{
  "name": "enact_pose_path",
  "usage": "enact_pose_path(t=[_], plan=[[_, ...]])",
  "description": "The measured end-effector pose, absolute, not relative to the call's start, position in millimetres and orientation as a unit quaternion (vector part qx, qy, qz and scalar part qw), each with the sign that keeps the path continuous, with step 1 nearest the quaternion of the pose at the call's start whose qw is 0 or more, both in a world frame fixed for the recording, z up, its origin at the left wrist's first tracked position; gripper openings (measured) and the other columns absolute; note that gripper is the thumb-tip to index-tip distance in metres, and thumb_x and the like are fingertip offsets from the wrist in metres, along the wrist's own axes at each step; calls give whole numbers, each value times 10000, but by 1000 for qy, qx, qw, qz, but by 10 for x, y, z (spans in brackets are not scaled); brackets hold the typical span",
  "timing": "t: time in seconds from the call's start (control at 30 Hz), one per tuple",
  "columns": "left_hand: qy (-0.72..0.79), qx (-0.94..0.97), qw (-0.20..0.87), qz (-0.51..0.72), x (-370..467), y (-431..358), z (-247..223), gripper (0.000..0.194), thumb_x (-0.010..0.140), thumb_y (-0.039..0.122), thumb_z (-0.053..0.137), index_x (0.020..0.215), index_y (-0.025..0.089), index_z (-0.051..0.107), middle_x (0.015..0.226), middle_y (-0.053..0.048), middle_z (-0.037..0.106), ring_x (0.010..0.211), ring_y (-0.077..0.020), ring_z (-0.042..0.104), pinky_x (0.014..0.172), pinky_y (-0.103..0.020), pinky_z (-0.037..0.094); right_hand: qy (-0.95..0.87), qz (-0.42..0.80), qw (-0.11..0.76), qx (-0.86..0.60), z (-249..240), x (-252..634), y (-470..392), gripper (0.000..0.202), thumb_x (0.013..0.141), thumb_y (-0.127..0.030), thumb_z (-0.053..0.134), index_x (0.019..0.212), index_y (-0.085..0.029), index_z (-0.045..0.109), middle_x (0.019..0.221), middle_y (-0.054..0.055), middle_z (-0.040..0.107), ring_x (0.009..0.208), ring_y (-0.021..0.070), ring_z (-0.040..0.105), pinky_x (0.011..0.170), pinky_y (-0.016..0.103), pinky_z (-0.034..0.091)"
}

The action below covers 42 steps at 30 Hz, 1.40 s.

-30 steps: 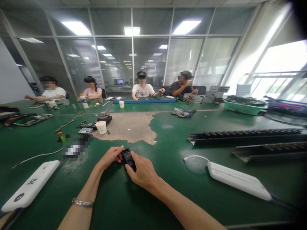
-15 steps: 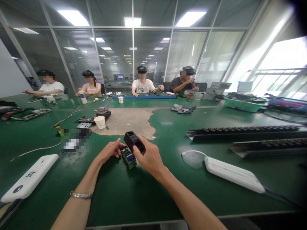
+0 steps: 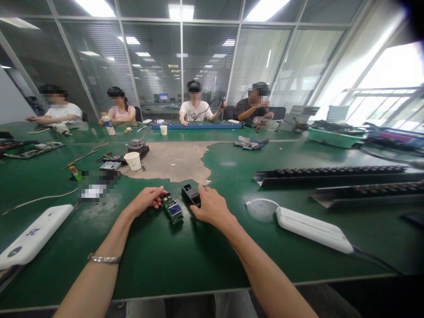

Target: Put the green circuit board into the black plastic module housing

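Note:
My left hand [image 3: 147,201] has its fingers curled at the upper left edge of a green circuit board [image 3: 172,209] with a small dark blue display. The board is low over the green table [image 3: 145,260]; whether it rests there I cannot tell. Just to its right, my right hand [image 3: 213,205] is closed around a black plastic casing [image 3: 191,193] with openings in its face. The casing is apart from the board and slanted, its far end leaning left. My right palm hides part of its near side.
White power strips lie at left [image 3: 35,236] and right [image 3: 313,229]. Two black metal channels [image 3: 331,176] lie at right. Beyond the board are a paper cup [image 3: 133,161], gloves [image 3: 249,142] and a brown patch [image 3: 168,161]. Several people sit opposite. A green basket [image 3: 336,138] stands far right.
My right hand has moved the black casing from above the circuit board to the table on its right, uncovering the board. My left hand stays at the board. The view has shifted slightly.

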<state>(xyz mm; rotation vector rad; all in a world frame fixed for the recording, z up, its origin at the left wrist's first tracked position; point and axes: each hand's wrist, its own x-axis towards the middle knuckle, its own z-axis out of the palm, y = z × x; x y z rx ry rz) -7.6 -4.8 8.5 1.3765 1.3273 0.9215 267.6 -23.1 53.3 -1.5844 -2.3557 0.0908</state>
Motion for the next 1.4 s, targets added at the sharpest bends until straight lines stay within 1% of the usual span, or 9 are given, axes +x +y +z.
enact_pose_path(t=[0.17, 0.37, 0.47, 0.6, 0.73, 1.0, 1.07, 1.23, 1.4], plan=[[542, 570, 487, 379, -85, -74, 93, 621, 839, 649, 565, 1067, 87, 698, 669, -29, 602, 575, -115, 556, 519, -219, 431, -820, 83, 176, -539, 530, 2681, -206, 440, 796, -330, 585, 1197, -157, 541, 1012, 138, 688, 935, 284, 643, 801, 354, 449], [541, 588, 461, 387, -88, -81, 73, 623, 866, 658, 507, 1041, 95, 707, 573, -6, 556, 486, -96, 481, 454, -204, 355, -775, 174, 398, -458, 592, 2522, -295, 480, 849, -340, 569, 1301, -193, 504, 1016, 62, 704, 862, 203, 657, 776, 295, 478], [527, 587, 463, 403, -81, -76, 70, 598, 867, 644, 513, 1072, 110, 688, 645, -20, 587, 515, -102, 516, 454, -203, 373, -781, 205, 434, -398, 597, 2440, -356, 390, 859, -341, 578, 1222, -201, 580, 1049, 48, 704, 846, 175, 655, 778, 280, 492], [519, 565, 475, 432, -69, -69, 64, 564, 837, 648, 553, 1031, 128, 651, 784, -41, 615, 539, -96, 543, 438, -196, 379, -805, 183, 410, -387, 539, 2362, -408, 362, 861, -355, 590, 1183, -195, 636, 1097, 62, 704, 922, 194, 650, 853, 313, 486], [520, 571, 479, 417, -69, -76, 64, 577, 857, 671, 508, 984, 125, 644, 627, 4, 541, 508, -94, 501, 432, -184, 346, -828, 147, 380, -385, 477, 2306, -452, 405, 867, -387, 600, 1223, -196, 624, 1117, 73, 698, 999, 219, 629, 915, 339, 462], [508, 555, 490, 440, -80, -111, 95, 676, 862, 666, 513, 1362, 211, 506, 592, 51, 489, 444, -74, 424, 408, -179, 254, -853, 103, 341, -383, 465, 2265, -572, 459, 876, -422, 599, 1269, -185, 586, 1065, 87, 682, 985, 232, 604, 909, 342, 455], [507, 562, 489, 433, -87, -114, 92, 663, 849, 672, 527, 1301, 188, 555, 557, 58, 470, 426, -71, 402, 410, -184, 245, -857, 97, 332, -382, 460, 2265, -590, 465, 874, -423, 600, 1275, -188, 578, 1065, 93, 675, 985, 237, 599, 899, 346, 458], [509, 564, 487, 432, -97, -103, 67, 557, 847, 681, 519, 945, 144, 628, 529, 44, 486, 405, -62, 378, 401, -191, 227, -856, 87, 332, -385, 440, 2264, -599, 465, 875, -432, 591, 1270, -186, 573, 1050, 99, 667, 976, 243, 595, 885, 349, 461], [518, 550, 498, 426, -100, -93, 70, 565, 832, 684, 540, 937, 135, 623, 550, 38, 487, 422, -66, 409, 392, -181, 239, -860, 84, 328, -383, 440, 2280, -586, 460, 885, -446, 579, 1264, -186, 574, 1037, 95, 658, 967, 240, 588, 885, 346, 457]])
